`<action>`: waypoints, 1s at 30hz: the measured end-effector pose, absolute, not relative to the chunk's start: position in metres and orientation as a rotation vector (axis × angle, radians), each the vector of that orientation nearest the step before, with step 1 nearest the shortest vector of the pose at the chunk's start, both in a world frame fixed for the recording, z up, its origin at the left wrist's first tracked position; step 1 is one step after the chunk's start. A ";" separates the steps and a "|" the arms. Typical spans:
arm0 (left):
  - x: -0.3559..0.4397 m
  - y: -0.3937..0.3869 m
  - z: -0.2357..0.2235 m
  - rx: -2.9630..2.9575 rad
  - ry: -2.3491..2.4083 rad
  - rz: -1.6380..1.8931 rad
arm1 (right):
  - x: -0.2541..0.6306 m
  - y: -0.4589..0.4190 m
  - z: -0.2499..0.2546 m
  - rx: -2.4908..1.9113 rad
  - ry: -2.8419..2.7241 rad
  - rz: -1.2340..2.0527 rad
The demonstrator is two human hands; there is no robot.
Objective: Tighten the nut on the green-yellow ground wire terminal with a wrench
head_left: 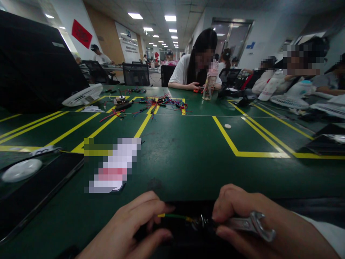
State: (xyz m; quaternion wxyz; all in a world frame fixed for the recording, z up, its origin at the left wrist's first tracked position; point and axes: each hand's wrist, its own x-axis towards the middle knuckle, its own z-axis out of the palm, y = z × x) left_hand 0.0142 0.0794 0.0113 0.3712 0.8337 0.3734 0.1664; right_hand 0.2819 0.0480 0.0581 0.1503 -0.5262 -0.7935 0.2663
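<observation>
Near the bottom edge, my left hand has its fingers curled round the near end of a green-and-yellow wire. The wire runs right to a small dark part with shiny metal rings. My right hand is closed at that part, its thumb and forefinger pinching by the rings. An open-ended wrench lies across the same hand, held in the fingers with its jaw pointing right. What lies below both hands is dark and hard to make out.
On the green table lie a blurred-out phone-like item, a black tray and a white mouse-like object. Farther back are a heap of coloured wires, a bottle and a white fan. A person sits opposite.
</observation>
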 end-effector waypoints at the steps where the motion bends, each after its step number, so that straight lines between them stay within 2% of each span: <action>1: 0.015 0.080 0.012 2.133 0.963 0.410 | 0.281 0.048 0.059 -1.528 -2.284 0.778; 7: 0.016 0.080 0.012 2.114 0.960 0.412 | 0.275 0.051 0.064 -1.711 -2.279 0.887; 21: 0.014 0.078 0.013 2.216 0.939 0.454 | 0.276 0.060 0.075 -1.460 -2.273 0.730; 30: -0.002 0.070 0.013 2.351 1.008 0.706 | 0.274 0.061 0.068 -1.362 -2.250 0.713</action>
